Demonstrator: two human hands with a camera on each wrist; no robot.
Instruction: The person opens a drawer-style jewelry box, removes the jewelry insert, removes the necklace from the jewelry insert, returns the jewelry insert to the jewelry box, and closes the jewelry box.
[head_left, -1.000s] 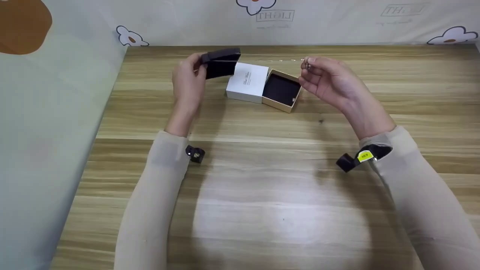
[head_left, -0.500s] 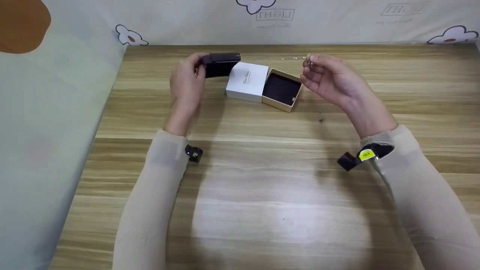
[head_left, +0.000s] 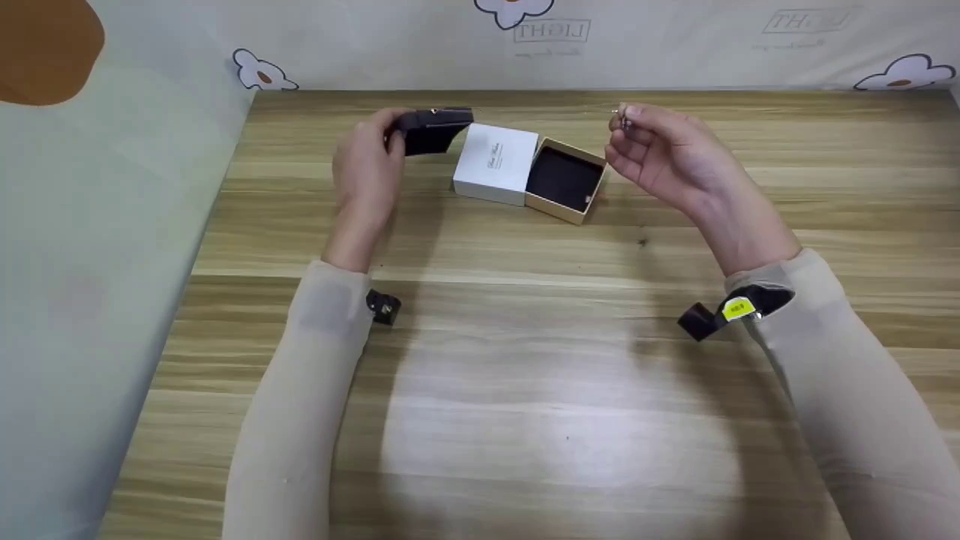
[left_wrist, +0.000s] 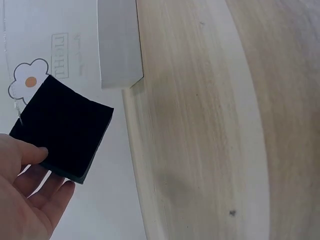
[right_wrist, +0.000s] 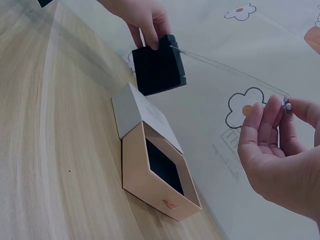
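Observation:
My left hand [head_left: 366,169] holds a black velvety jewellery-box insert pad [head_left: 436,135] by its left edge, above the table and tilted. In the left wrist view, the thumb rests on the pad's dark face [left_wrist: 70,125] with fingers behind it. My right hand [head_left: 675,157] pinches the pendant end of a necklace between thumb and fingertips. The silvery pendant [right_wrist: 286,105] shows in the right wrist view. From it the thin necklace chain [right_wrist: 227,67] runs taut to the notched edge of the pad. In the head view the chain is barely visible.
Below and between the hands, a white box lid [head_left: 491,161] with printed lettering touches an open tan box [head_left: 553,209] with a black inside. The box has a small pull tab [right_wrist: 170,204]. They stand on a wood-grain table [head_left: 487,337] before a flower-print covering [head_left: 675,45].
My left hand has moved slightly left with the pad, and the pad has tipped. The right hand has shifted a little right and up. Their gap has widened.

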